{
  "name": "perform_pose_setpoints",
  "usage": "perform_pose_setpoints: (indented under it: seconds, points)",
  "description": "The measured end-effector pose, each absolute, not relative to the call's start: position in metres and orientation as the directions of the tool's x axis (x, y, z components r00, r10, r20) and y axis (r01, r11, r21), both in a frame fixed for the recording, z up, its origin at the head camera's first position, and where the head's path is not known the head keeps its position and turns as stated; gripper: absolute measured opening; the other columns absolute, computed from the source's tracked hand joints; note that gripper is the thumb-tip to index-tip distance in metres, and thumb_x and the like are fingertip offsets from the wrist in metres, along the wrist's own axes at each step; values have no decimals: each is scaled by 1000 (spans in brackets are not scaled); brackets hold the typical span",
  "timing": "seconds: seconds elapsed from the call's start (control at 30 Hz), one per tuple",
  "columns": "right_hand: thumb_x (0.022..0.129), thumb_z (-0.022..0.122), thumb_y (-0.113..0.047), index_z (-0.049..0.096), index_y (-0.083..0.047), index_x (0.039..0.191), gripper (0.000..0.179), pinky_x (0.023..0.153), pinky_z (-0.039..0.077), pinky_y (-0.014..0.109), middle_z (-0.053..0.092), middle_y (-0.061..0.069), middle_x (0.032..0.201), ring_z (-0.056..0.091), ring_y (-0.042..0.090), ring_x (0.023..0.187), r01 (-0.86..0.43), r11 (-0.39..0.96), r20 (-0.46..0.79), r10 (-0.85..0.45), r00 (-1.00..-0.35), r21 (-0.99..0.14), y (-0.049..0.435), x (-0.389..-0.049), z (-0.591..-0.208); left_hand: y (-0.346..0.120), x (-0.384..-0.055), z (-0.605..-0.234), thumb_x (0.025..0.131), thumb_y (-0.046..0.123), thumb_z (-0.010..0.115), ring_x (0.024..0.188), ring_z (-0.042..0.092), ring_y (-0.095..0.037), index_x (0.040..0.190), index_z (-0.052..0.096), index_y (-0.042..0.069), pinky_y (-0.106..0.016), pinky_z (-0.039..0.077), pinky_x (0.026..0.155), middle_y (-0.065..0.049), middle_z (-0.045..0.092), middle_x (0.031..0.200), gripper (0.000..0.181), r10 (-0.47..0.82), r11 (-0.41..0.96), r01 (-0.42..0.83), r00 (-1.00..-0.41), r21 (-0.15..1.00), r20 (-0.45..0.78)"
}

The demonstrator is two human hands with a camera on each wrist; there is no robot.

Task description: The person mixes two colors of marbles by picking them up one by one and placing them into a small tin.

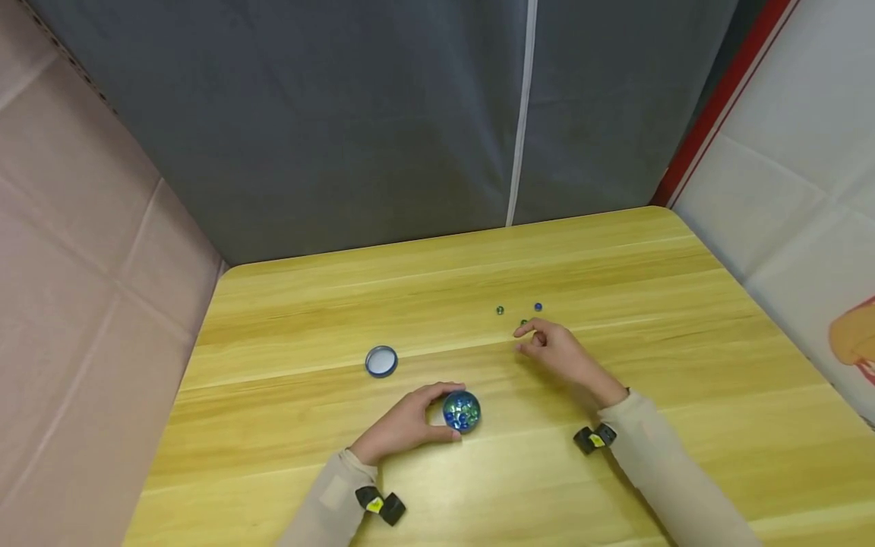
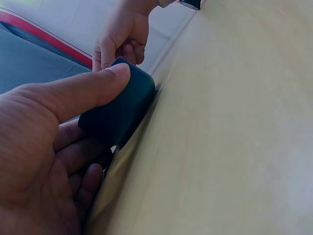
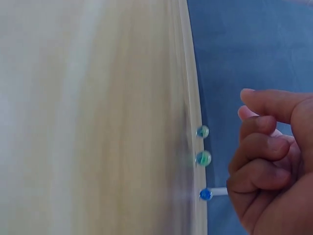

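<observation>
My left hand [image 1: 408, 422] grips a small round blue tin [image 2: 122, 105] by its side, thumb on one side and fingers on the other. The tin stands on the table, and blue and green glass marbles [image 1: 462, 412] fill its open top. My right hand [image 1: 557, 351] hovers by the loose marbles, thumb and index finger stretched out and apart, the other fingers bent. Nothing shows between them. Beyond its fingertips lie two green marbles [image 3: 203, 157] and a blue marble [image 3: 205, 194]; in the head view the index finger nearly covers one green marble [image 1: 523, 322].
A round lid [image 1: 380, 361] with a blue rim lies to the left, beyond my left hand. The wooden table [image 1: 287, 425] ends at a dark grey curtain [image 1: 342, 137] at the back. Pale walls flank it on both sides.
</observation>
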State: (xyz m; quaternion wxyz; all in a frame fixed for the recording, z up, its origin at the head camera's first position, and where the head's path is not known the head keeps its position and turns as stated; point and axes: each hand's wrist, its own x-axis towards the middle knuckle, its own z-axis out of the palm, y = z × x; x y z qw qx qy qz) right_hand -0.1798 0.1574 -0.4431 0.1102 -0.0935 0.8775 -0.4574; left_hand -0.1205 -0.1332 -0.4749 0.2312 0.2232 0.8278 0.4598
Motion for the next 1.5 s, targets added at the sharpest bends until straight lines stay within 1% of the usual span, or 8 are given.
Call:
perform_pose_setpoints:
  seconds: [0.17,0.33,0.83,1.0,1.27,1.5]
  points:
    - [93,62,-13,60,1,116,27,45,30,20,44,-2,61,35,8,50,-37,579,-114,-222,-968,-815,168,-193,-444,-133,-121,-475,79,36,79,134,45,-23,140,49,28,-48,37,112,3,49,145,68,581,479,164,-795,862,-172]
    - [94,61,-13,59,-1,116,26,47,32,22,41,-3,60,35,10,51,-17,605,-120,-186,-975,-796,175,-203,-447,-132,-122,-474,79,36,79,134,46,-22,139,50,28,-47,38,112,4,49,145,68,584,479,166,-793,862,-172]
    - [94,60,-16,58,-1,120,31,48,32,23,37,-3,59,33,11,51,33,631,-175,-165,-971,-775,178,-219,-456,-130,-124,-478,79,37,79,134,46,-21,140,49,28,-46,38,112,5,49,145,69,584,485,181,-795,855,-163]
    - [94,60,-15,59,0,119,29,48,32,23,39,-3,60,35,11,52,18,660,-161,-157,-974,-751,175,-220,-459,-131,-123,-478,79,37,79,134,46,-20,140,49,28,-46,38,112,5,50,144,68,582,486,179,-797,856,-163]
    - [95,59,-16,60,-2,118,27,50,36,26,46,1,66,41,13,56,22,699,-172,-145,-974,-715,173,-221,-463,-133,-120,-476,78,36,80,133,47,-20,140,49,28,-46,38,112,4,50,144,69,577,495,172,-798,852,-175]
    - [95,58,-16,61,-3,115,24,50,35,25,47,1,67,41,13,55,23,707,-175,-144,-974,-706,171,-220,-463,-133,-120,-474,79,35,79,133,46,-21,140,49,27,-47,38,112,3,50,144,69,578,492,169,-797,854,-176]
